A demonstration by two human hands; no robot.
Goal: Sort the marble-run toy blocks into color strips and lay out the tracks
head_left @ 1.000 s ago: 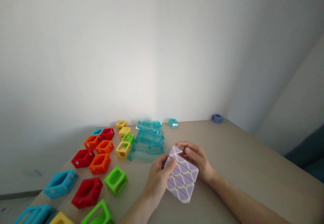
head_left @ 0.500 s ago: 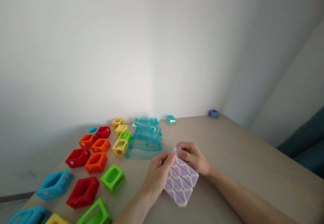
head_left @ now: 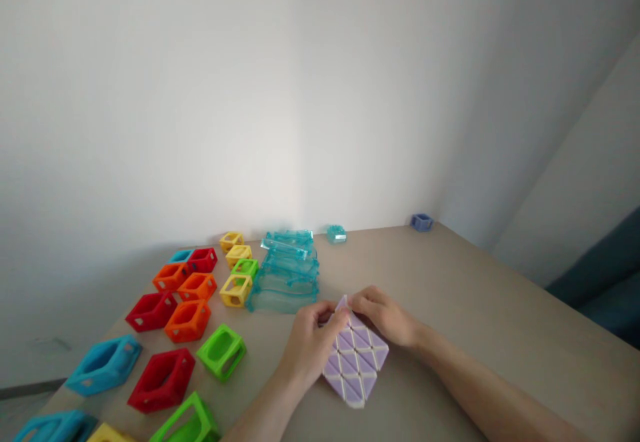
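Observation:
A purple-and-white snake puzzle (head_left: 355, 362), made of triangular segments, is folded into a flat, roughly diamond-shaped slab above the table in front of me. My left hand (head_left: 311, 339) grips its upper left edge, thumb lying over the purple face. At the upper tip and right edge, my right hand (head_left: 383, 315) pinches the puzzle with curled fingers. The underside of the puzzle and several fingertips are hidden.
Left of my hands lie several hollow plastic blocks, among them a green one (head_left: 222, 353), a red one (head_left: 161, 380) and an orange one (head_left: 188, 321). Translucent teal pieces (head_left: 285, 282) lie behind. A blue block (head_left: 422, 223) sits at the table's (head_left: 500, 309) far corner.
My right hand has shifted slightly down along the puzzle's upper edge, and its fingers look straighter. The puzzle has moved slightly left. Both hands keep hold of it.

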